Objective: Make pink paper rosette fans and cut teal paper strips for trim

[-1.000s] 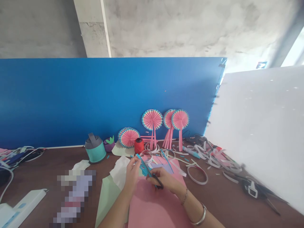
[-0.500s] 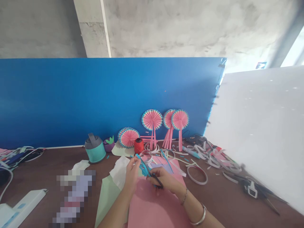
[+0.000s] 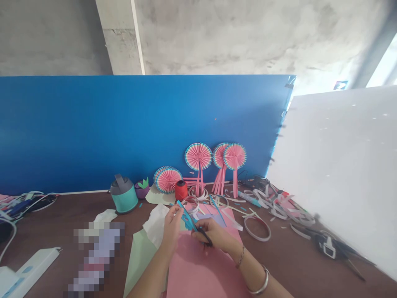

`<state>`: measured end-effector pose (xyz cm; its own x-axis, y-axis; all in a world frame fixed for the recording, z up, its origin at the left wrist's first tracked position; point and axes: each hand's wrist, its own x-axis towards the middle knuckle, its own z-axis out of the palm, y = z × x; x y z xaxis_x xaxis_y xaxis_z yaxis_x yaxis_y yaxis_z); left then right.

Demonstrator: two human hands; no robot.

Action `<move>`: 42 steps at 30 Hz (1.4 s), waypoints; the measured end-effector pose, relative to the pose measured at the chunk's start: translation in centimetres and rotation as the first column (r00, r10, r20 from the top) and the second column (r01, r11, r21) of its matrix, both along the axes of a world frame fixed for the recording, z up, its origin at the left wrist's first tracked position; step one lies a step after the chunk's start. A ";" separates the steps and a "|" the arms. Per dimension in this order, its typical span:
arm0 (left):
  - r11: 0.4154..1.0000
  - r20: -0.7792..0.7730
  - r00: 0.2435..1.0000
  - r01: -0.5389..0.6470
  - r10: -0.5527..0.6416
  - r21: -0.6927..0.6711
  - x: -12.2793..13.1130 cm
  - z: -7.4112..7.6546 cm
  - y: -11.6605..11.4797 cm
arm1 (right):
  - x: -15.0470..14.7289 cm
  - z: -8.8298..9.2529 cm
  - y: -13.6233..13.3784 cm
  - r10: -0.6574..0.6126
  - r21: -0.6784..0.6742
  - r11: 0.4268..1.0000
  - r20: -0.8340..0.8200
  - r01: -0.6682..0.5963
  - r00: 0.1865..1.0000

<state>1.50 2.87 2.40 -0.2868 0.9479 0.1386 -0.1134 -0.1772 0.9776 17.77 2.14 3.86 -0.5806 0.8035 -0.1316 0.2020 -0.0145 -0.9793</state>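
Note:
Between the fingertips of my left hand (image 3: 171, 225) is pinched a blue paper strip (image 3: 180, 204). My right hand (image 3: 214, 235) grips dark-handled scissors (image 3: 206, 239), whose blades run up beside the strip toward the left fingers; I cannot tell whether they are parted. Small blue paper cuttings (image 3: 187, 224) lie just beyond and below the blades. Both hands are above a pink paper sheet (image 3: 204, 269), with a light green sheet (image 3: 140, 252) to its left and crumpled white paper (image 3: 155, 225) beside my left hand.
Pink pleated paper fans (image 3: 199, 156) lean against the blue partition (image 3: 139, 132). A red thread spool (image 3: 181, 191), a teal pot-shaped container (image 3: 124, 196) and tape rolls (image 3: 257, 228) stand around the work. Paper scraps and more scissors (image 3: 333, 244) lie at right, a power strip (image 3: 34, 269) at left.
Almost nothing differs. My hands, the scissors and the blue strip stay in nearly the same place.

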 end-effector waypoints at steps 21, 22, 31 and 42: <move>0.999 -0.060 0.998 0.029 -0.030 -0.013 0.3 0.8 -0.6 | -0.5 0.3 -0.4 -0.069 -0.026 0.997 0.043 0.071 0.997; 1.000 -0.059 0.998 0.028 -0.029 -0.013 0.4 0.8 -0.6 | -0.5 0.3 -0.4 -0.071 -0.024 0.997 0.041 0.072 0.997; 1.000 -0.040 0.999 0.019 -0.019 -0.020 0.5 1.4 -0.9 | -0.5 0.0 -0.2 -0.065 -0.021 0.998 0.021 0.065 0.998; 0.998 -0.006 0.998 0.069 -0.069 0.004 0.7 0.9 -0.7 | -0.6 0.4 -0.5 -0.071 -0.048 0.996 -0.009 0.070 0.997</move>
<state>2.22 2.21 3.35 -0.2200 0.9648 0.1443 -0.1197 -0.1735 0.9775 17.21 1.66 4.23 -0.5242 0.8355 -0.1649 0.1879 -0.0754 -0.9793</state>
